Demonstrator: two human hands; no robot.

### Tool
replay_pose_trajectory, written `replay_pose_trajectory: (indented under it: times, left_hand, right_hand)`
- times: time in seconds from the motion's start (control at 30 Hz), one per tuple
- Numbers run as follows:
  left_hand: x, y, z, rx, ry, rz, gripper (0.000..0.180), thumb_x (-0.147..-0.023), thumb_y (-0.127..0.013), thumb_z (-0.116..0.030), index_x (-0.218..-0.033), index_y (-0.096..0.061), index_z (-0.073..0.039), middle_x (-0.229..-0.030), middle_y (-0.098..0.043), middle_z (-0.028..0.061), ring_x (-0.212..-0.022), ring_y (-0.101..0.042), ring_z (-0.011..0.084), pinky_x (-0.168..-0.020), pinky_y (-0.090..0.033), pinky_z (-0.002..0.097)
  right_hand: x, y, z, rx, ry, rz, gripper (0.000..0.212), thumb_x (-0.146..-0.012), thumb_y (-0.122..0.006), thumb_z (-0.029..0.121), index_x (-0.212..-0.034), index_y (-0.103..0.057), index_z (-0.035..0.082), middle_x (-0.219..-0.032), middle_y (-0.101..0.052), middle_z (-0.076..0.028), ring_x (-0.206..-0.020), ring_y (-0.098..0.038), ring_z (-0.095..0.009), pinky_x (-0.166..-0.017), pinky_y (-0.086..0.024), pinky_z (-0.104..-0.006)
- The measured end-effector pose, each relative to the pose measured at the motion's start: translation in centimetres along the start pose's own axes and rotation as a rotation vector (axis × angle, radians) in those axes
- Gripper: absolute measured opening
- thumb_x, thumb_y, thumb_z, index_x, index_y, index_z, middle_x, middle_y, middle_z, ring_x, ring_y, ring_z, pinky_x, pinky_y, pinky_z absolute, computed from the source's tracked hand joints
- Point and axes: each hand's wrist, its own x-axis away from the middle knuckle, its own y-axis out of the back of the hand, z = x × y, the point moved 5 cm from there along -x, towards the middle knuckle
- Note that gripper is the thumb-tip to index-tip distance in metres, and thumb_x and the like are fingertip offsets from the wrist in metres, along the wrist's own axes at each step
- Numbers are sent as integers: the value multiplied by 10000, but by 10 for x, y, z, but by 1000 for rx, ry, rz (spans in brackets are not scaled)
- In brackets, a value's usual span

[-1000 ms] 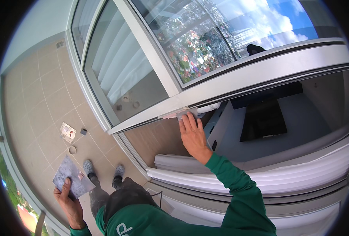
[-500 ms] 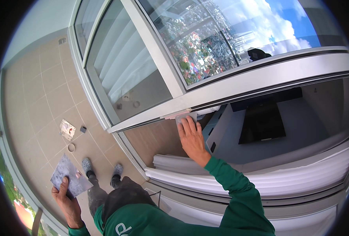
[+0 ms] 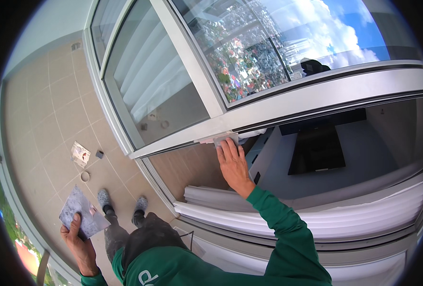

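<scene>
My left hand grips a mottled grey, roughly square sheet at lower left, thumb on top and the other fingers beneath. With my right arm stretched forward, my right hand presses a small flat grey piece against the edge of the white door frame. Its fingers lie close together over the piece and cover much of it; whether it is sandpaper or a thin pad I cannot tell. A pinkish patch shows on the frame edge just left of those fingertips.
On the tiled floor lie a stained card, a small dark block and a roll of tape, close to my shoes. White curtain fabric and a dark television are beyond the opening. A railing runs along the left.
My right hand and the grey piece have shifted very slightly up along the frame edge. My left hand with its sheet has barely moved left, along with a small shift of the whole view.
</scene>
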Motion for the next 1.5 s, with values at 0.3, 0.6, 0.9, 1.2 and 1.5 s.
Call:
replay_pose_trajectory:
  times: [0.3,0.6,0.9,1.2,1.5]
  left_hand:
    - [-1,2,3,1,17,0,198,-880,-690,-115,-1025,-663,18,-945,-701,68,-823,-656,145,-817,-505,288]
    - [9,-89,37,175,184,227,169,-858,-700,-57,-1000,-678,30,-915,-715,94,-768,-679,169,-728,-536,306]
    - [41,-198,85,255,447,279,251,-887,-643,-37,-1103,-599,82,-1040,-681,142,-903,-683,236,-828,-545,359]
    - [40,-195,79,225,333,265,206,-881,-653,-18,-1066,-631,69,-992,-697,127,-845,-684,209,-796,-549,345]
    - [55,-195,61,-71,-54,322,134,-874,-708,-40,-996,-701,13,-915,-718,50,-802,-643,109,-760,-513,265]
  right_hand:
    - [2,7,7,-18,-66,119,438,-860,-567,138,-1264,-591,-28,-1370,-481,-166,-1359,-370,-329,-1049,-357,-504]
    - [45,107,59,-1248,-292,-4,521,-864,-590,23,-1379,-518,50,-1401,-470,-158,-1329,-430,-349,-1071,-361,-517]
    - [59,109,118,-2338,-733,-252,480,-1033,-471,147,-1477,-362,1,-1425,-444,-118,-1284,-479,-240,-1075,-421,-449]
    - [84,106,82,-1532,-384,-86,451,-885,-562,-37,-1320,-608,70,-1344,-478,-146,-1240,-496,-285,-1022,-422,-373]
    - [55,136,52,-1198,-32,-122,644,-713,-554,-153,-1301,-628,101,-1308,-515,-152,-1225,-486,-367,-1029,-408,-434]
